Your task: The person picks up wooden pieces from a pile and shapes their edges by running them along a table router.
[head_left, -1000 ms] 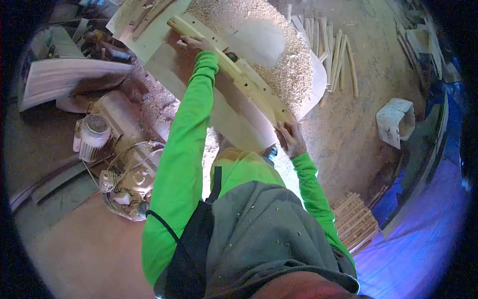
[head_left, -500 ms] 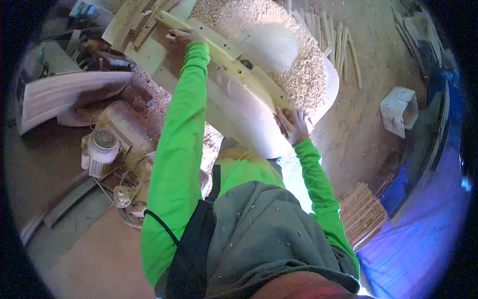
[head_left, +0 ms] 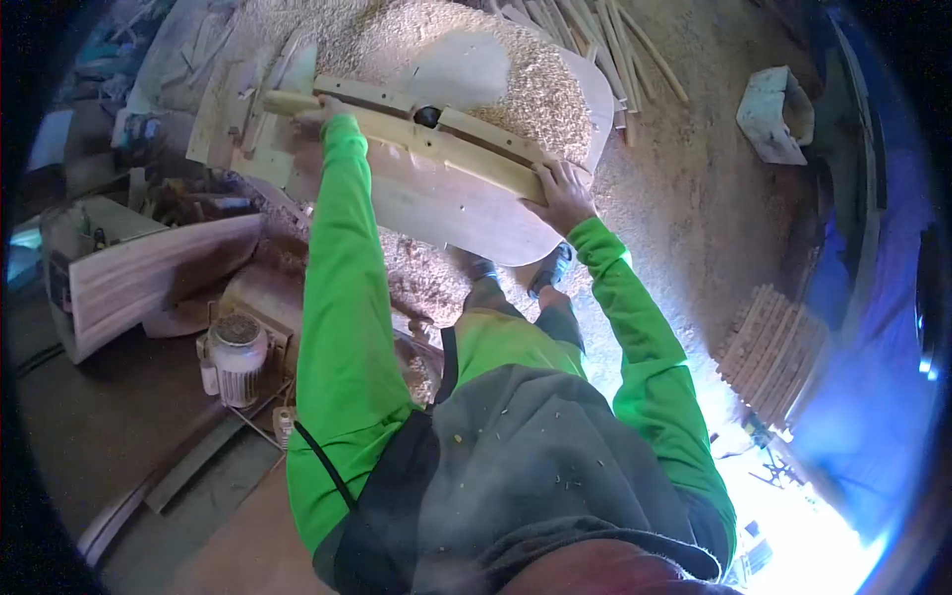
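Note:
A long pale piece of wood (head_left: 466, 157) lies across a flat work table (head_left: 436, 203), along a wooden fence (head_left: 372, 94) with dark holes. In a gap of the fence shows a dark round part (head_left: 427, 116), perhaps a cutter. My left hand (head_left: 322, 112) is closed around the wood near its left end, which sticks out past the fingers. At the right end of the piece, my right hand (head_left: 565, 196) grips it, fingers over the top and thumb on the near side. Part of each hand's grip is hidden.
Wood shavings (head_left: 555, 99) are heaped behind the fence. Loose strips (head_left: 605, 50) lie at the back right. A white hollow block (head_left: 769, 119) stands farther right, and a stack of slats (head_left: 769, 347) below it. A motor (head_left: 238, 357) and a curved board (head_left: 164, 278) are at left.
My view has turned, so the table sits higher and more level. The fingers of my left hand, stretched out before, now wrap the wood. My right hand stays at the right end.

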Demonstrator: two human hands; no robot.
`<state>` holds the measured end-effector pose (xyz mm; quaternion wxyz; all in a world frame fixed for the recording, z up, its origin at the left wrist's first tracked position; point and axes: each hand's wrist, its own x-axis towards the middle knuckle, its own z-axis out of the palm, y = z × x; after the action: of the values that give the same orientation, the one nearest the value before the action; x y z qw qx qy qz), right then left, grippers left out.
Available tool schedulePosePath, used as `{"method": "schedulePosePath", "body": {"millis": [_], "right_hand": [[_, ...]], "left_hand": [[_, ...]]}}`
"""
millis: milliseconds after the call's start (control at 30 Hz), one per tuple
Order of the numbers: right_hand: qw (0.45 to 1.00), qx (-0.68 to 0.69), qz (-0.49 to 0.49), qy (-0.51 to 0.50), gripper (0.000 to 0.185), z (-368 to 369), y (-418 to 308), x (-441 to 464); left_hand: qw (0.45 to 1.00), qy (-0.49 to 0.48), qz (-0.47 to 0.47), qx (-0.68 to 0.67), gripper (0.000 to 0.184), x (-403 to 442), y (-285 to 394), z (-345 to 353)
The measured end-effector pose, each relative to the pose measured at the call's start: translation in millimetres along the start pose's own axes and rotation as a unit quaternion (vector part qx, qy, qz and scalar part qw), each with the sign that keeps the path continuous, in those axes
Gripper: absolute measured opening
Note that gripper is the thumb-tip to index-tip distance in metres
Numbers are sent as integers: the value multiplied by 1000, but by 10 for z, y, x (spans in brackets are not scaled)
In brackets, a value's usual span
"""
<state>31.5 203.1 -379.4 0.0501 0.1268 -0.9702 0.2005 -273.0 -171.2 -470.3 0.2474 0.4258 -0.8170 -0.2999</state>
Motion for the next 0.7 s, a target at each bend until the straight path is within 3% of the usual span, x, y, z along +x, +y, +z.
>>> {"method": "schedulePosePath", "body": {"millis": [33,100,200,267,333,400,467,600,633,700], "right_hand": [[998,-56,28,-24,75,-28,12,-141],[994,-38,93,-47,79,-152,117,-445],[982,23,187,-23,84,-366,353,-1132],[967,15,240,-82,75,-607,505,-1466],[963,-16,261,-62,64,-708,741,-1908],[960,-16,278,-14,59,-863,929,-2255],[981,-87,156,80,57,-1024,1186,-2446],[981,-105,145,80,56,-1179,1421,-2598],[981,-104,143,80,55,-1201,1463,-2625],[979,-104,166,49,56,-1200,1574,-2683]], "left_hand": [[1000,4,5,-22,85,-94,-39,-109],[993,-8,22,-114,85,-413,-96,-445],[956,-137,-4,-259,82,-1171,-11,-1134],[930,-188,13,-315,79,-1611,28,-1227],[952,-214,76,-204,69,-2007,-215,-1002],[972,-179,82,-125,61,-2521,-268,-885],[984,-116,100,-87,57,-2939,-232,-802],[983,39,164,73,54,-3422,-133,-746],[990,61,118,-57,49,-3431,-326,-395],[981,81,99,-147,45,-3603,-198,-417]]}}
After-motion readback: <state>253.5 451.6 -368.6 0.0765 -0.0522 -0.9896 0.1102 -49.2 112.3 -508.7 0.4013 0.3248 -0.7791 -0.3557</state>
